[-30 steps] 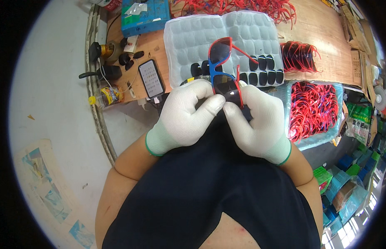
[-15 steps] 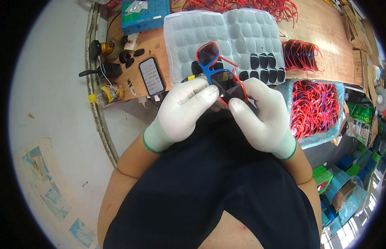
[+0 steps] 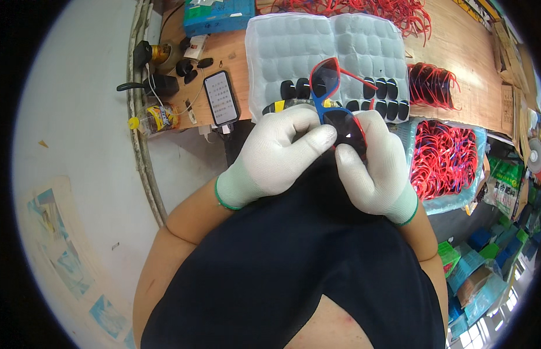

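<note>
Pinching red-blue sunglasses by their near end, left hand and right hand opposed, probably for steadiness; held nearside of grey tray, dark lenses within easy reach.

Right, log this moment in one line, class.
left hand, right hand: holding red-and-blue sunglasses | dark lenses: on white dimpled tray

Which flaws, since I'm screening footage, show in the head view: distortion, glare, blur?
Head view: pale strip at left bends, corners black; head view: windows lower right washed out, white glint on the lower lens of the sunglasses; head view: left hand and right hand reasonably sharp.
</note>
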`<state>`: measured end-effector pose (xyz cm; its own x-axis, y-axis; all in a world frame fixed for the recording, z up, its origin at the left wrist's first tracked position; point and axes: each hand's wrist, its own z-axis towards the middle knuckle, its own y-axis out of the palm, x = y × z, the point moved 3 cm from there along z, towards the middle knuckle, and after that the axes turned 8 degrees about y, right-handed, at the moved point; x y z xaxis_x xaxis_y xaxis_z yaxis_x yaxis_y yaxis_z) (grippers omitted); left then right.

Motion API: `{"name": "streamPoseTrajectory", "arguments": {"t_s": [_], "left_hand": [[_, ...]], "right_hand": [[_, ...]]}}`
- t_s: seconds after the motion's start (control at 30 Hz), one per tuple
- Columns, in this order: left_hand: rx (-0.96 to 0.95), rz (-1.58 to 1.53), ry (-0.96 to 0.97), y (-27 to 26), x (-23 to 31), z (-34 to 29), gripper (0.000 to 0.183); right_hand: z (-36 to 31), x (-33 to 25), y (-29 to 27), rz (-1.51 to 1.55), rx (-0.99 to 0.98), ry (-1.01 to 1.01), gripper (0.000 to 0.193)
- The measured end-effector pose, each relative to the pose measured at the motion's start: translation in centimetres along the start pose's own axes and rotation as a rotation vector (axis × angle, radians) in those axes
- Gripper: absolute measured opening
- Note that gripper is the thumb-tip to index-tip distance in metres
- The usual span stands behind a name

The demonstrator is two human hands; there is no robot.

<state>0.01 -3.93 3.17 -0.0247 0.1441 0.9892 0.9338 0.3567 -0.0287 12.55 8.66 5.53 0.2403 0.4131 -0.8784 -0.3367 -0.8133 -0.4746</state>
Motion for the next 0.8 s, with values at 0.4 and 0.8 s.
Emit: {"name": "streamPoseTrajectory", "arguments": {"t_s": [0.4,0.8], "left_hand": [[-0.118,-0.193,0.016,1.5,1.3,-0.3,0.022],[0.107,-0.292,-0.006,0.8,-0.1,-0.2,0.032]], "right_hand": [[-1.6,-0.9,-0.4,0.069,0.075,-0.057,0.020],[-0.7,1.9,-0.6,0.461,-0.228,0.226,0.016]]}}
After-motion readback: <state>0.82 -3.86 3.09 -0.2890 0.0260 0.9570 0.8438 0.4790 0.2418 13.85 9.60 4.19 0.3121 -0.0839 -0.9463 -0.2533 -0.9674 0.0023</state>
